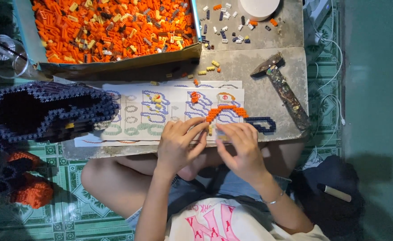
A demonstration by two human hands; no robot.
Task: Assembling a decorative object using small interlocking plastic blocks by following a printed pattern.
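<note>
At the counter's (268, 96) near edge, your left hand (178, 145) and right hand (241, 147) meet over the instruction sheet (160, 111). Both sets of fingers pinch a small pale brick (211, 130), just below the orange strip (225, 111).

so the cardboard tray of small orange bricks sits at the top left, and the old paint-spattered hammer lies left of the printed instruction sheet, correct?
Not quite. The cardboard tray of small orange bricks is at the top left, but the old paint-spattered hammer lies to the right of the printed instruction sheet, not left. The head view shows it on the grey board's right edge.
</note>
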